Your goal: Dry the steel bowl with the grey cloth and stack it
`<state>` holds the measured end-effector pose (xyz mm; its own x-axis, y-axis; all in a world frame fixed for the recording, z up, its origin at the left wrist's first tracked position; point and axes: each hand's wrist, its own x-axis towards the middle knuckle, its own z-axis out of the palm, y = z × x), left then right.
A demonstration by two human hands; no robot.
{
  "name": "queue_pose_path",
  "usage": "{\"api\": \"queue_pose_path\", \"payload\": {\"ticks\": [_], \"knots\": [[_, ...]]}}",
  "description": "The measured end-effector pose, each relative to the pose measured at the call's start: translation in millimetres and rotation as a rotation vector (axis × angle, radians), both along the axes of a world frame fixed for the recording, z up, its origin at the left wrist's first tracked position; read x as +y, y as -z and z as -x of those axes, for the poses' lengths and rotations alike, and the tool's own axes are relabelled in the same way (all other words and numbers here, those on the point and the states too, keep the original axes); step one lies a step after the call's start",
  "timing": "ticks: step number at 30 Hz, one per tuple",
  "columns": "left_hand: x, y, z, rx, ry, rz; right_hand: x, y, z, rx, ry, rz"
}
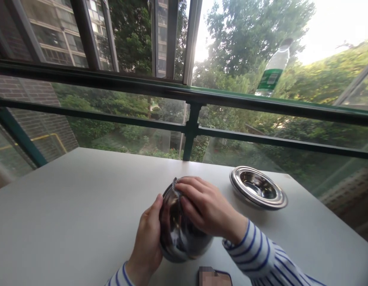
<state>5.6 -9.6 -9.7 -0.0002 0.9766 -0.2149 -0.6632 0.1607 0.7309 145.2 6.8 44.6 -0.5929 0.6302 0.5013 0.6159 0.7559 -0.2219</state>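
Note:
A shiny steel bowl [174, 232] is tilted on its side just above the white table [67, 206], near the front edge. My left hand [146, 244] grips its left rim, thumb up along the edge. My right hand [206, 208] lies over the top of the bowl, fingers pressing a small piece of dark cloth [177, 187] against the rim. A stack of steel dishes [258, 188] rests flat on the table to the right, apart from both hands.
A dark rail and glass pane [189, 95] run along the table's far edge. A clear plastic bottle with a green label [273, 71] stands on the rail at the right. A dark flat object [215, 277] lies at the table's near edge.

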Motion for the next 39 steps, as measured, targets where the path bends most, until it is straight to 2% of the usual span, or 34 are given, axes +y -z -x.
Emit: {"api": "queue_pose_path", "payload": {"ticks": [3,6,11,14,17,21,24,27,32,36,39], "knots": [[2.4,2.8,1.8,-0.049,0.012,0.04,10.7,7.8,-16.4,0.118,0.099,0.105],[4.4,3.8,4.9,-0.105,0.031,0.08,12.8,19.7,-29.0,0.263,0.14,0.194],[8.4,-7.0,8.0,-0.178,0.027,0.152,3.8,41.0,-41.4,0.478,0.176,0.305],[11.2,-11.2,10.0,-0.172,-0.017,0.171,-7.8,56.8,-41.8,0.563,0.208,0.291],[13.3,-9.3,12.3,-0.158,-0.053,0.184,-23.3,71.8,-36.4,0.576,0.263,0.191],[14.9,-6.7,12.1,-0.176,-0.052,0.212,-40.3,78.4,-24.4,0.43,0.266,-0.068],[15.2,-7.8,9.5,-0.183,-0.022,0.219,-44.1,72.1,-11.8,0.182,0.143,-0.304],[14.8,-8.6,7.7,-0.181,-0.013,0.253,-41.9,62.6,1.4,-0.045,0.04,-0.444],[14.0,-7.8,7.2,-0.196,-0.034,0.262,-37.6,52.6,-2.2,-0.247,-0.113,-0.563],[12.9,-8.3,2.6,-0.264,0.006,0.278,-38.5,51.7,-16.4,-0.283,-0.171,-0.585],[11.0,-8.3,-0.7,-0.313,0.032,0.294,-39.1,54.1,-9.4,-0.305,-0.215,-0.583]]}}
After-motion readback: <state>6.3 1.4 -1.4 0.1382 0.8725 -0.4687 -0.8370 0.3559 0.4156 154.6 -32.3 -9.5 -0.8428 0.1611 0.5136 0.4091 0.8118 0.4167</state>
